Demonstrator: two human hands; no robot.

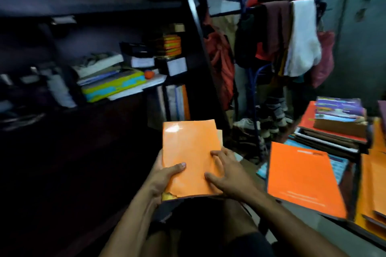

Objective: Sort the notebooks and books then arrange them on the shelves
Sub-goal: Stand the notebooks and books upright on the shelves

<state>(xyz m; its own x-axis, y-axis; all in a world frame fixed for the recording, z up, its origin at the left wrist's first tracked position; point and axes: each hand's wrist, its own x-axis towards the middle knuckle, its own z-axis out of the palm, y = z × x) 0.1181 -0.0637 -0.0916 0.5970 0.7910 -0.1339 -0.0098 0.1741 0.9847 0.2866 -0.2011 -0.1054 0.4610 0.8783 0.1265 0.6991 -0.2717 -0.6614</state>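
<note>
An orange-covered notebook [189, 152] with a torn lower-left corner is held in front of me, above my lap. My left hand [165, 175] grips its left edge, thumb on the cover. My right hand [227, 175] rests on the cover's lower right with fingers spread. The dark shelf unit [194, 33] stands ahead on the left; several upright books [177, 102] fill its lower compartment. A second orange notebook [300, 177] lies on the surface to my right, beside a stack of books [336, 125].
A shelf holds a yellow and blue case [112, 87], papers, boxes and a small orange ball [149, 74]. A clothes rack [292, 33] draped with garments stands behind, shoes below it. More orange covers [373, 183] lie at the far right.
</note>
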